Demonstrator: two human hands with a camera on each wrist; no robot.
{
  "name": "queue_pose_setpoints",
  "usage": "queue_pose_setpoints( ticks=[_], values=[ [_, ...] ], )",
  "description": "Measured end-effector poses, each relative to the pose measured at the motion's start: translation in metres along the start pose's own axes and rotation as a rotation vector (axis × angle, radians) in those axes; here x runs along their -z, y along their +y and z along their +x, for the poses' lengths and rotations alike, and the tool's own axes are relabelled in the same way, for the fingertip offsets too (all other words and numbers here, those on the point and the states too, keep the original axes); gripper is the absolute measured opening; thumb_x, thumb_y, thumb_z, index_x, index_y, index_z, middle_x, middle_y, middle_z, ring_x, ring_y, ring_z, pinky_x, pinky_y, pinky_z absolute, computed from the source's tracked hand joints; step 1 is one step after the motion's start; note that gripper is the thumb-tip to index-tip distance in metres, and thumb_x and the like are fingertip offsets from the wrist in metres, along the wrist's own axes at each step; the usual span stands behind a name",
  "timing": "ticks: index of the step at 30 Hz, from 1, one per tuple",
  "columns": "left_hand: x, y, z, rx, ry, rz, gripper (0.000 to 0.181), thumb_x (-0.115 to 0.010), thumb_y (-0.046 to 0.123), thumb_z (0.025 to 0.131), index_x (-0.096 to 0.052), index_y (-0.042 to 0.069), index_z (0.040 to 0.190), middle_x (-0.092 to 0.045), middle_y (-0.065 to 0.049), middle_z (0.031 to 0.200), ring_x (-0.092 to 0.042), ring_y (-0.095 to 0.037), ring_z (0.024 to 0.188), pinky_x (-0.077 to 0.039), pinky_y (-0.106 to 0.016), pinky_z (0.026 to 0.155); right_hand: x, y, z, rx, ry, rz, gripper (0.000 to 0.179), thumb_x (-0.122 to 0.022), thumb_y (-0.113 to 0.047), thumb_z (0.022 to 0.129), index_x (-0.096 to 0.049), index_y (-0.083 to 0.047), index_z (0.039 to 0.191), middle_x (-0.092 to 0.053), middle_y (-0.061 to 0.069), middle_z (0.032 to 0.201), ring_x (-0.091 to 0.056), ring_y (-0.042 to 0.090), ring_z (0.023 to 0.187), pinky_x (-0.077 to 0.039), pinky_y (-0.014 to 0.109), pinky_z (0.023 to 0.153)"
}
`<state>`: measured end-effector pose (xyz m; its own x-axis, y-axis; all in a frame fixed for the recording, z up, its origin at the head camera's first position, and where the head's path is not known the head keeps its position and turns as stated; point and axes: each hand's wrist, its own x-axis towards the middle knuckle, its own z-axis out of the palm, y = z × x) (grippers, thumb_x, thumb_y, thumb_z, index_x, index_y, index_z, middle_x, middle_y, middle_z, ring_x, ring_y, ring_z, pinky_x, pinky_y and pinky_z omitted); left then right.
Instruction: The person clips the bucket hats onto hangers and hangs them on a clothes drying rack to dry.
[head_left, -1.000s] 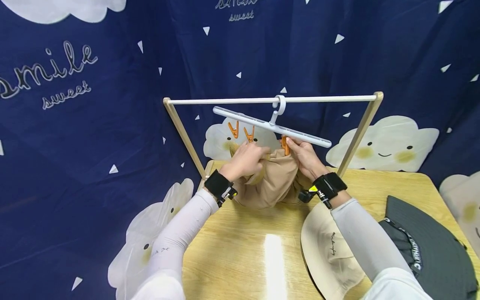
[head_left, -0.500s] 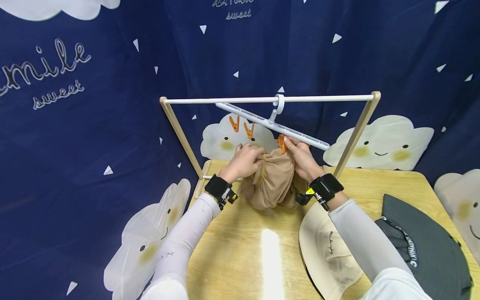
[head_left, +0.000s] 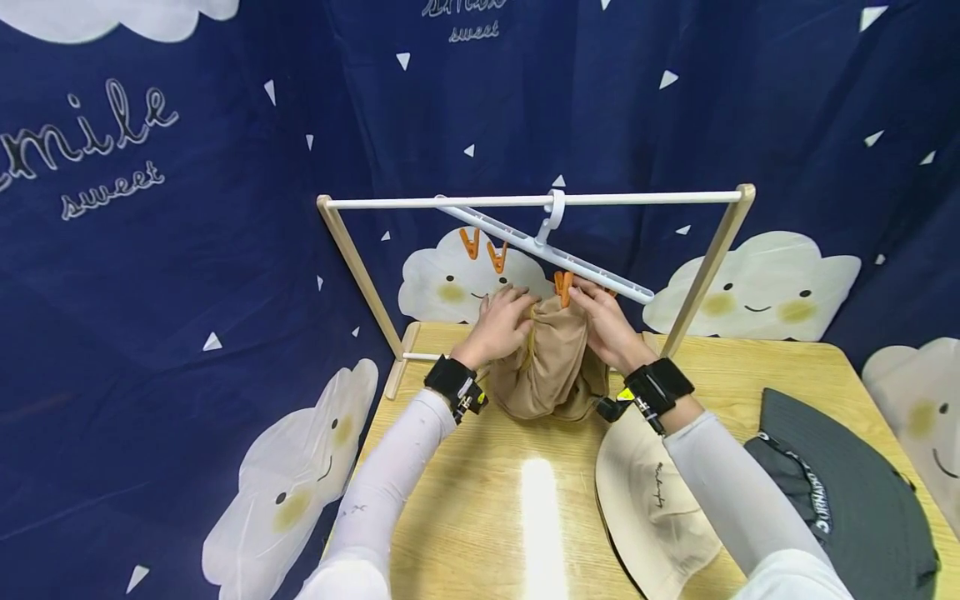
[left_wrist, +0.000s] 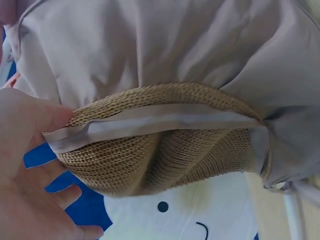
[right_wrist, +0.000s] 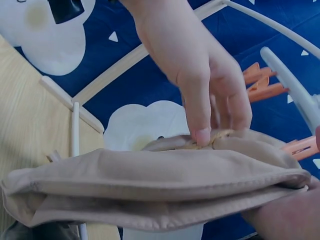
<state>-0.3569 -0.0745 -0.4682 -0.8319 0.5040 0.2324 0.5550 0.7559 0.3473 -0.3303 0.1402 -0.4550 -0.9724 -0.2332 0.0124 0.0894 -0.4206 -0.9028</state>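
Observation:
A tan cloth hat (head_left: 551, 367) with a woven inner side (left_wrist: 150, 155) and a pale sweatband (left_wrist: 165, 117) hangs in folds below a white hanger (head_left: 543, 247). My left hand (head_left: 500, 325) pinches the hat's edge, thumb in front, as the right wrist view shows; its other fingers spread beyond the edge in the left wrist view. My right hand (head_left: 607, 329) is at an orange clip (head_left: 563, 287) by the hat's top edge, its thumb and forefinger pinching the clip's side. Part of the right hand is hidden behind the hat.
The hanger hooks over a white rail (head_left: 450, 202) on wooden posts (head_left: 708, 271), tilted down to the right. Two more orange clips (head_left: 469, 243) hang at its left. A cream hat (head_left: 652, 492) and a dark grey hat (head_left: 847, 492) lie on the wooden table (head_left: 450, 517).
My left hand has shifted slightly right with the hat's edge, and its fingers have straightened. The hanger's left end has risen toward the rail. My right hand stays by the clip.

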Motion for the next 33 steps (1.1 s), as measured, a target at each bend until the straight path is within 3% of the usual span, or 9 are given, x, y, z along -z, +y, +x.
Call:
queue_pose_setpoints(
  ticks=[4,7,11,18,25,28,33],
  values=[
    [-0.007,0.0,-0.002,0.016,0.006,-0.043,0.055,-0.059,0.022,0.105,-0.047,0.015,0.158,-0.039,-0.016,0.165,-0.028,-0.043,0.155,-0.021,-0.074,0.118,-0.003,-0.001,-0.009,0.011,-0.031,-0.005,0.055,-0.036,-0.012,0.115,-0.014,-0.004,0.165,-0.02,0.007,0.172,-0.023,0.014,0.154,-0.022,0.026,0.124],
    [-0.012,-0.001,-0.005,0.027,0.009,-0.085,0.058,-0.057,0.023,0.105,-0.041,0.015,0.161,-0.035,-0.017,0.167,-0.027,-0.046,0.155,-0.019,-0.075,0.118,-0.006,-0.004,-0.018,0.01,-0.049,0.02,0.061,-0.032,-0.01,0.115,0.0,-0.002,0.166,0.002,0.007,0.177,0.0,0.013,0.16,-0.006,0.029,0.129],
    [-0.017,-0.003,-0.009,0.036,0.003,-0.123,0.059,-0.053,0.026,0.107,-0.037,0.014,0.163,-0.033,-0.016,0.168,-0.025,-0.045,0.156,-0.019,-0.075,0.118,-0.008,-0.008,-0.034,-0.009,-0.069,0.057,0.065,-0.027,-0.007,0.114,0.013,-0.002,0.165,0.014,0.009,0.175,0.007,0.018,0.161,0.0,0.034,0.129],
    [-0.018,-0.003,-0.018,0.043,0.018,-0.153,0.058,-0.052,0.023,0.109,-0.035,0.012,0.163,-0.033,-0.018,0.168,-0.027,-0.045,0.155,-0.02,-0.074,0.118,-0.001,-0.015,-0.064,0.045,-0.103,0.015,0.063,-0.026,-0.001,0.112,0.01,0.005,0.163,0.004,0.021,0.174,0.0,0.029,0.162,-0.005,0.039,0.13],
    [-0.013,0.001,-0.028,0.043,0.079,-0.166,0.059,-0.058,0.022,0.106,-0.039,0.01,0.161,-0.04,-0.017,0.164,-0.03,-0.038,0.155,-0.021,-0.064,0.123,0.016,-0.018,-0.087,0.076,-0.107,-0.066,0.061,-0.033,-0.008,0.114,-0.001,0.01,0.163,-0.001,0.028,0.172,-0.006,0.035,0.161,-0.012,0.039,0.129],
    [-0.01,0.002,-0.031,0.039,0.132,-0.174,0.058,-0.06,0.019,0.104,-0.043,0.007,0.158,-0.046,-0.017,0.159,-0.036,-0.037,0.151,-0.025,-0.058,0.124,0.025,-0.018,-0.098,0.113,-0.122,-0.082,0.062,-0.037,-0.012,0.114,-0.004,0.012,0.162,-0.013,0.028,0.17,-0.023,0.028,0.159,-0.022,0.035,0.126],
    [-0.002,0.005,-0.03,0.071,0.251,-0.206,0.057,-0.062,0.018,0.103,-0.044,0.005,0.156,-0.049,-0.017,0.155,-0.044,-0.034,0.145,-0.034,-0.049,0.12,0.046,-0.016,-0.116,0.201,-0.154,-0.048,0.055,-0.037,-0.008,0.114,-0.016,0.014,0.159,-0.051,0.009,0.154,-0.053,0.014,0.142,-0.036,0.029,0.118]
  ],
)
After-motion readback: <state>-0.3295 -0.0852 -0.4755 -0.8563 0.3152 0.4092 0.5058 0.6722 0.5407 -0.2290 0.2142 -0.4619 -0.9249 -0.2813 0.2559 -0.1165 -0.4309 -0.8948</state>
